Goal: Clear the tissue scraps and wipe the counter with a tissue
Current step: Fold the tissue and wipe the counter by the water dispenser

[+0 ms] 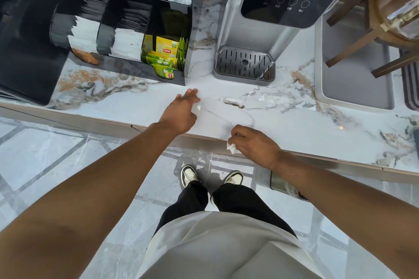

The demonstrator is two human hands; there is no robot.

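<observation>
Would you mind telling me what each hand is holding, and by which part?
The right hand clutches a crumpled tissue, most of it hidden under the fingers. The left hand holds nothing, reaching beside a small scrap.

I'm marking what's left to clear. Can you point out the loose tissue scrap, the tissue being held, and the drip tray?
Tissue scrap [199, 107]: head view, its middle.
Held tissue [231, 147]: head view, the part sticking out below the right hand [254, 144].
Drip tray [243, 63]: head view, slotted grille.

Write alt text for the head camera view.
Left hand reaches flat across a marble counter toward a small tissue scrap, while the right hand holds a crumpled tissue at the counter's edge. Behind stand a tea-bag organizer and a water dispenser.
</observation>
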